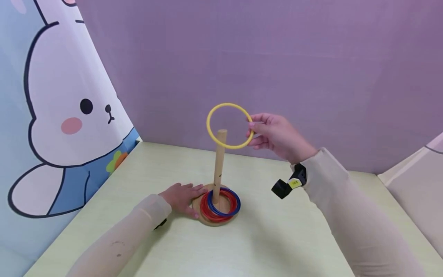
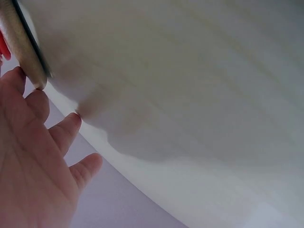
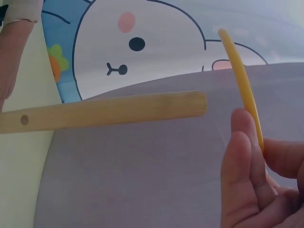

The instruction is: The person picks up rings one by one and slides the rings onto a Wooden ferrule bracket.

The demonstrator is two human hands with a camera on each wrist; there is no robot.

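Note:
My right hand [image 1: 271, 134] pinches a yellow ring [image 1: 230, 147] by its right side, between thumb and fingers. In the right wrist view the yellow ring [image 3: 243, 83] stands beyond the tip of the wooden post [image 3: 142, 111], apart from it. The post [image 1: 219, 169] rises from a round wooden base [image 1: 196, 204] on the table. Around its foot lie a blue ring [image 1: 238, 202] and several red rings [image 1: 205, 209]. My left hand [image 1: 181, 198] rests at the base's left edge, fingers spread. In the left wrist view its fingertips [image 2: 19, 73] touch the rim of the base [image 2: 23, 47].
The pale table [image 1: 277, 238] reaches back to a purple cloth wall [image 1: 311, 77]. A cloth with a cartoon rabbit [image 1: 62, 96] hangs at the left, and a white panel [image 1: 422, 173] stands at the right.

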